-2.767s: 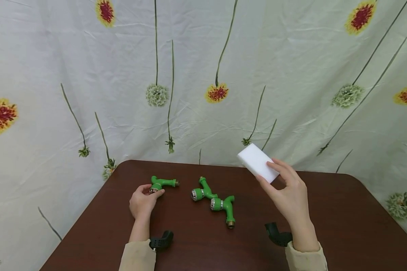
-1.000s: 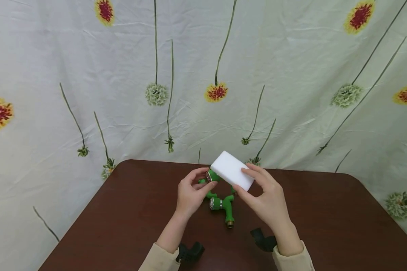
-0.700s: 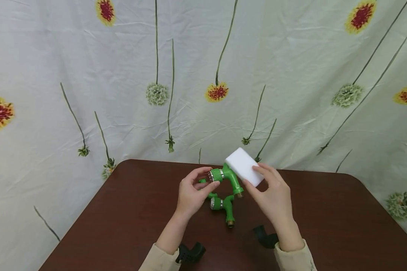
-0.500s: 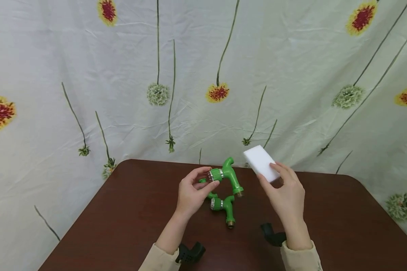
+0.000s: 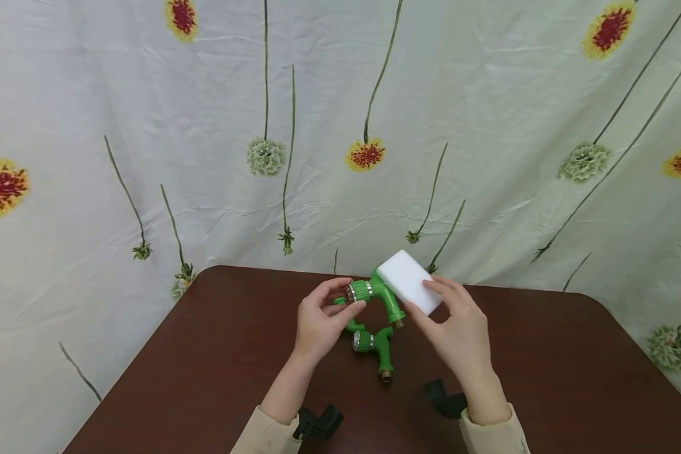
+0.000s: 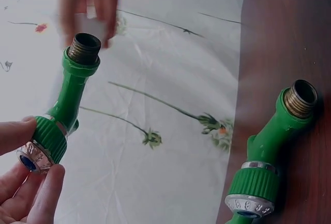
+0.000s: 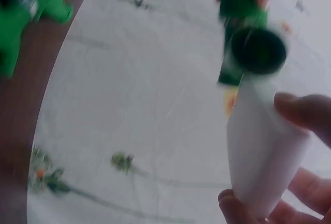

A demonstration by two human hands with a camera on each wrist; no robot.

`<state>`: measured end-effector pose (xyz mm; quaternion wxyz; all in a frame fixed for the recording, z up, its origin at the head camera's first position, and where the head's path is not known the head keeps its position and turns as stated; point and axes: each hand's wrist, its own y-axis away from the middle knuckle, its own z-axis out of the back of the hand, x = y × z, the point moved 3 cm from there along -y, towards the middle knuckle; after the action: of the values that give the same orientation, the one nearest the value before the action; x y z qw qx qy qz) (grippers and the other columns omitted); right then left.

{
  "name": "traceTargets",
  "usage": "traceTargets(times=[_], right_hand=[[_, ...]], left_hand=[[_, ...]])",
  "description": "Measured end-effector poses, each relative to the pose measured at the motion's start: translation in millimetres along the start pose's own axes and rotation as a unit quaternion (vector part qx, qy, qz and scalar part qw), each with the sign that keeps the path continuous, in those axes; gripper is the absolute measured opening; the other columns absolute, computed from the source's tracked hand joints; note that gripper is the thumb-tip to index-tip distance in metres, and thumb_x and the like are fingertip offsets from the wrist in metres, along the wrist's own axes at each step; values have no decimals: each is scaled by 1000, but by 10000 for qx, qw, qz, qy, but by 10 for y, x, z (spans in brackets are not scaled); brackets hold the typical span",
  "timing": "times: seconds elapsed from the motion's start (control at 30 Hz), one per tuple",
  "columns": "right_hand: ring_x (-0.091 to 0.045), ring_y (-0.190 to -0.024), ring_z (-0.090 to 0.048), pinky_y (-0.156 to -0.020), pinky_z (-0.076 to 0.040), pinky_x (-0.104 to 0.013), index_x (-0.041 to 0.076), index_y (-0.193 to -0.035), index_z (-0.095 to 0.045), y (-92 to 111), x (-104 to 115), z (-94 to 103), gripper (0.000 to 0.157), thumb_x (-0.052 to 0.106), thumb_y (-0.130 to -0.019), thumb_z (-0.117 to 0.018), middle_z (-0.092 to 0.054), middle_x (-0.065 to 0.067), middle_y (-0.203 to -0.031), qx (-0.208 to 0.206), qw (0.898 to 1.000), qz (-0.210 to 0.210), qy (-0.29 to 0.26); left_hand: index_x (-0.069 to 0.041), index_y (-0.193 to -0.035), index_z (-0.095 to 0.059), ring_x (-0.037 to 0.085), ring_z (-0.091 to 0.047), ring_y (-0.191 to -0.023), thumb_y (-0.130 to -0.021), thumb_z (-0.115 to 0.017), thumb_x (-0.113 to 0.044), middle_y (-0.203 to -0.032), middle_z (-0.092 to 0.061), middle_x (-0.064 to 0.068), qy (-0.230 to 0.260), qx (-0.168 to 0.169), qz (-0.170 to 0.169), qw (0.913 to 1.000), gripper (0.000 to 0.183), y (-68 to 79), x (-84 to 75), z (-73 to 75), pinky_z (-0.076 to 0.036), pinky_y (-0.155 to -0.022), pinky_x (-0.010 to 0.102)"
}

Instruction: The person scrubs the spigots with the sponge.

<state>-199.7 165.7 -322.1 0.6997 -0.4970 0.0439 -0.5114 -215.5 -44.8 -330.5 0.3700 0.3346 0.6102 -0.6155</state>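
Note:
Above the table, my left hand (image 5: 320, 325) pinches a green plastic tap (image 5: 387, 301) by its ribbed knob. The tap's brass threaded end (image 6: 84, 49) is bare in the left wrist view. My right hand (image 5: 459, 328) holds a white sponge block (image 5: 410, 280) between thumb and fingers. The sponge overlaps the tap's spout side in the head view, hiding part of it. In the right wrist view the sponge (image 7: 264, 146) is right by the blurred tap body; whether they touch is hard to tell.
A second green tap (image 5: 383, 353) lies on the dark brown table (image 5: 215, 366) below the hands. Another tap (image 5: 354, 326) is partly hidden behind the left hand and the held tap. A flower-printed cloth (image 5: 318, 189) hangs behind the table.
My left hand has lifted the tap from the table's left side and brought it to the middle. The sponge drew back right half a second ago and is now against or near the tap again.

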Motion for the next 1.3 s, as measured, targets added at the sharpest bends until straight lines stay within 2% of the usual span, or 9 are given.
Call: traceTargets(times=[0.1,0.2,0.37,0.53,0.73,0.87,1.0,1.17,1.3], right_hand=[[-33,-98,-61,-69,-51,-48,0,-105,-70,-32,-142,79,41,17,-70,-84,-63,-16,-113,-257,9981,-483,283],[-29,-100,-60,-69,-50,-43,2,-107,-70,-36,-172,129,42,18,-70,-83,-62,-13,-115,-316,9972,-653,188],[-17,-103,-59,-71,-51,-30,10,-108,-70,-7,16,89,40,17,-70,-83,-61,-2,-118,-20,9988,-110,-474],[-21,-104,-60,-69,-54,-37,8,-105,-70,10,102,-10,38,17,-71,-83,-62,-4,-117,348,9973,338,-557],[-32,-98,-61,-67,-52,-46,2,-106,-70,-22,-126,42,40,19,-72,-82,-62,-13,-114,85,9986,-432,287],[-30,-97,-61,-65,-49,-41,3,-109,-69,-29,-186,97,41,22,-74,-80,-62,-11,-117,123,9967,-773,196],[-20,-96,-60,-68,-49,-33,9,-110,-69,-25,-112,95,41,23,-74,-81,-62,-4,-117,237,9967,-756,-176],[-16,-101,-59,-74,-53,-34,11,-109,-70,-17,-17,59,39,21,-73,-82,-62,0,-117,418,9958,-575,-585],[-22,-98,-61,-71,-52,-40,8,-107,-70,-13,-59,18,38,21,-74,-81,-63,-5,-116,476,9967,-577,-324]], left_hand=[[10,-111,-61,37,-63,-94,-76,-74,6,-101,-64,23,-15,-21,66,10000,38,-1,-3,10,-54,-76,43],[11,-111,-60,36,-64,-93,-76,-74,6,-102,-64,23,-37,-39,90,9999,39,-2,-4,19,-55,-75,41],[11,-111,-61,36,-64,-94,-76,-74,6,-103,-64,23,-62,-73,53,9999,38,-5,-3,27,-55,-75,41],[11,-110,-61,35,-63,-95,-76,-74,6,-104,-64,23,-60,-109,-13,9999,37,-7,-7,40,-55,-75,42],[11,-109,-61,37,-63,-94,-75,-75,7,-101,-64,23,-25,-192,0,9998,37,-23,-3,84,-55,-75,42],[11,-108,-62,37,-63,-93,-75,-75,6,-100,-64,23,9,-270,26,9996,36,-33,4,110,-55,-76,41],[10,-108,-62,37,-63,-93,-75,-75,6,-100,-64,23,81,-289,62,9995,36,-40,6,113,-55,-75,38],[11,-109,-62,37,-63,-93,-75,-75,6,-101,-64,23,107,-282,75,9995,37,-46,1,107,-55,-76,40],[11,-109,-61,38,-63,-93,-75,-74,7,-100,-64,24,137,-261,82,9995,37,-47,-8,106,-55,-75,41]])
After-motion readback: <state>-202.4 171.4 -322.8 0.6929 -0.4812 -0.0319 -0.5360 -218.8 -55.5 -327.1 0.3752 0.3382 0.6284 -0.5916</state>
